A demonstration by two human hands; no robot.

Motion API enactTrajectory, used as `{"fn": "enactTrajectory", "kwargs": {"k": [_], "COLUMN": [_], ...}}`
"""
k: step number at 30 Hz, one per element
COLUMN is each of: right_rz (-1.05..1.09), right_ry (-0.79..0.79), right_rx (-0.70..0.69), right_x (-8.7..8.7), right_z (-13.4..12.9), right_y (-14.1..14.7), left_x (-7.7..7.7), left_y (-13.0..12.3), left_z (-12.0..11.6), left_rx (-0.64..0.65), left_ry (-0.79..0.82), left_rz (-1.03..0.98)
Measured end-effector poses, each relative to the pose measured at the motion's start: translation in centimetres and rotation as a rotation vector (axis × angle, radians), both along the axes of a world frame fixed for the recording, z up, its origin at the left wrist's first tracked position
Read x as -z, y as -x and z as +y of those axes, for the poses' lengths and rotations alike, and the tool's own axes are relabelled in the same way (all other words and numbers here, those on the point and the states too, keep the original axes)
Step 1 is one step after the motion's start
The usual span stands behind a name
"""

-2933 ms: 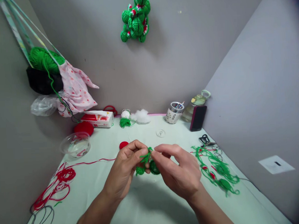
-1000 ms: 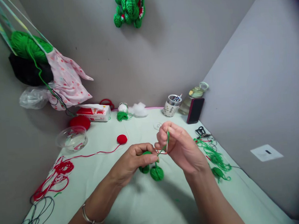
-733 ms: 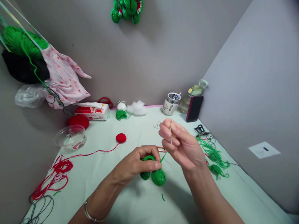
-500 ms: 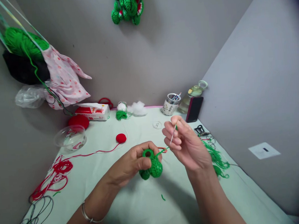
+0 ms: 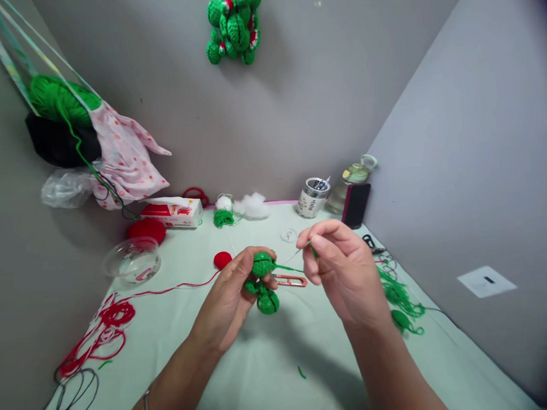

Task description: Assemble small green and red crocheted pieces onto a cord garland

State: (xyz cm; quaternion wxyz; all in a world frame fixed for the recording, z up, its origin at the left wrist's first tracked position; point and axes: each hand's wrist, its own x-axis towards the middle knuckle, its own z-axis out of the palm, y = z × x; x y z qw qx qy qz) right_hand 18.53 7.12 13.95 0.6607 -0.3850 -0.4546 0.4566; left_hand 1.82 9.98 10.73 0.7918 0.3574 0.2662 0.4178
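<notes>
My left hand is closed around a small green crocheted piece with rounded, ball-like parts. One ball points up and another hangs below the fingers; the rest is covered by my hand. Between thumb and forefinger, my right hand pinches a thin needle whose shaft slants left toward the crocheted piece, apart from it. A strand of green yarn stretches from the piece toward my right hand. Just beneath that strand is an orange-handled cutter, partly behind my left fingers.
A red ball lies beyond my left hand. Red yarn and a clear bowl are at left, green yarn at right. Along the back stand a tissue pack, white stuffing, a pen tin and a phone.
My left hand has turned the crocheted piece, so the open ring faces out of sight and a ball shows on top. The needle has swung from pointing down to pointing left.
</notes>
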Motion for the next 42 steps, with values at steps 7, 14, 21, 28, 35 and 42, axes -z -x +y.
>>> {"fn": "enactTrajectory", "kwargs": {"k": [7, 14, 21, 28, 35, 42], "right_rz": [-0.127, -0.173, -0.177, -0.041, 0.135, 0.347], "right_ry": [-0.108, -0.088, -0.107, 0.035, 0.171, 0.341], "right_rx": [0.111, 0.146, 0.159, -0.008, 0.003, -0.202], "right_x": [0.3, 0.3, 0.3, 1.1, 0.9, 1.2], "right_z": [-0.5, -0.5, -0.7, 0.0, 0.7, 1.3], "right_y": [1.1, 1.6, 1.8, 1.9, 1.6, 1.4], "left_x": [-0.5, 0.0, -0.1, -0.1, -0.7, -0.1], "left_y": [0.1, 0.1, 0.1, 0.0, 0.2, 0.2], "left_z": [-0.4, -0.5, -0.5, -0.6, -0.6, -0.3], "left_rx": [0.04, 0.043, 0.04, 0.035, 0.034, 0.035], "left_ry": [0.09, 0.066, 0.064, 0.066, -0.117, -0.103], "left_rz": [-0.015, -0.024, -0.018, -0.024, 0.018, 0.019]}}
